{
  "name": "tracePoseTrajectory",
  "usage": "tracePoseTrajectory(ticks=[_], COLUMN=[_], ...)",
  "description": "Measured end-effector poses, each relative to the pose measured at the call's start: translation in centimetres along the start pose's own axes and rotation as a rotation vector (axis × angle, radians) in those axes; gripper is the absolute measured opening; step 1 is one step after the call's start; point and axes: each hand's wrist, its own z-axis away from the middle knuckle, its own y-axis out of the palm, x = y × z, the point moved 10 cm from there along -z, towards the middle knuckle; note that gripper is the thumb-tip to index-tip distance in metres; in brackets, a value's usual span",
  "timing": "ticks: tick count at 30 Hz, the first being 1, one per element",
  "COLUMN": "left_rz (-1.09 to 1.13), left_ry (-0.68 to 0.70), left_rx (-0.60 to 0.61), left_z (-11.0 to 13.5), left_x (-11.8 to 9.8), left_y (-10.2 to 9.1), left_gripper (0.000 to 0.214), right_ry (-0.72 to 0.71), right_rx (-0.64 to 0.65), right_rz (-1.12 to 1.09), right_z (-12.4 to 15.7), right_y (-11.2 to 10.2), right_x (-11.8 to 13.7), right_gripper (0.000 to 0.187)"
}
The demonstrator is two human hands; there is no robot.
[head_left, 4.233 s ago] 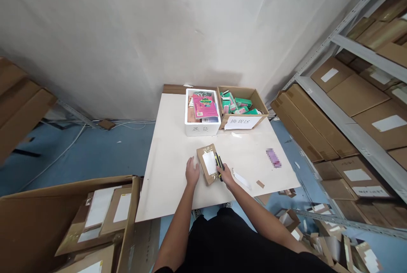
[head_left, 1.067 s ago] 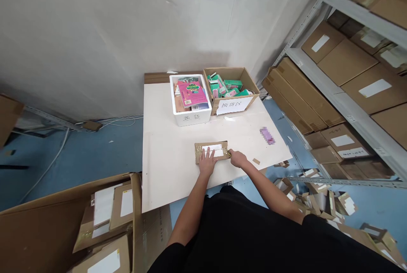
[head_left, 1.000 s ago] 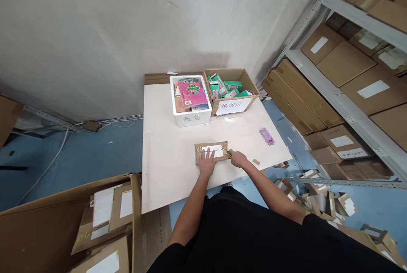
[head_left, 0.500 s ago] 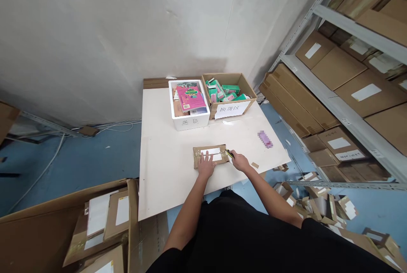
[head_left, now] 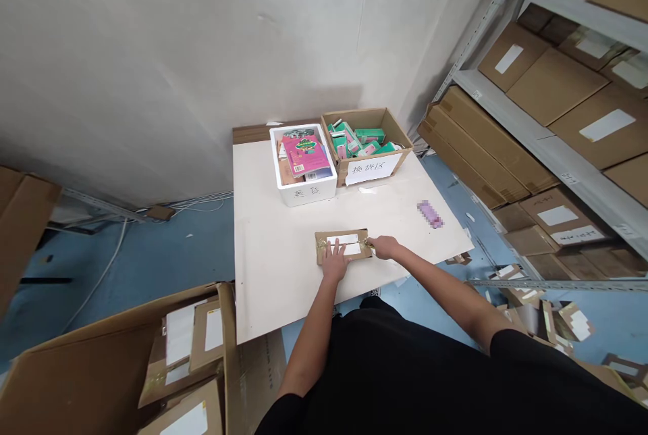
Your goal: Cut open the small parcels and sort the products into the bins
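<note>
Head view: a small cardboard package (head_left: 347, 244) lies flat near the front edge of a white-topped table (head_left: 273, 252), bearing a white label (head_left: 347, 240) divided lengthwise into two strips, its print too small to read. The left hand (head_left: 334, 265) rests on the package with fingers spread; the right hand (head_left: 383, 247) is closed around a slim tool (head_left: 369, 243), mostly hidden, at the package's right end. Behind stand a white box (head_left: 306, 196), whose two handwritten characters are too blurred to read surely, holding a pink book (head_left: 306, 154) with a barcode, and an open carton (head_left: 341, 170) of green-and-pink boxes (head_left: 370, 135), fronted by a paper sign (head_left: 373, 169) reading 换货区. A purple item (head_left: 430, 213), pixelated, lies at right. Labels on the shelved cartons (head_left: 580, 94) and on parcels (head_left: 205, 334) in the large carton (head_left: 86, 371) at lower left are illegible.
</note>
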Motion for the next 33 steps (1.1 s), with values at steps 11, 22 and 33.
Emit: tracePoseTrajectory(ticks=[11, 22, 33], left_rz=[-0.045, -0.037, -0.141], left_ry=[-0.109, -0.053, 0.06], left_rx=[-0.131, -0.19, 0.084], left_z=[0.8, -0.2, 0.2], left_x=[-2.1, 4.1, 1.4], left_y=[-0.7, -7.4, -3.9], left_gripper=[0.067, 0.055, 0.058], right_ry=[0.322, 0.357, 0.218], right_rx=[-0.453, -0.485, -0.507], right_rz=[-0.677, -1.051, -0.75], right_z=[2.3, -7.6, -12.0], right_y=[6.7, 6.0, -4.9], right_x=[-7.6, -2.4, -4.2], right_gripper=[0.058, 0.099, 0.088])
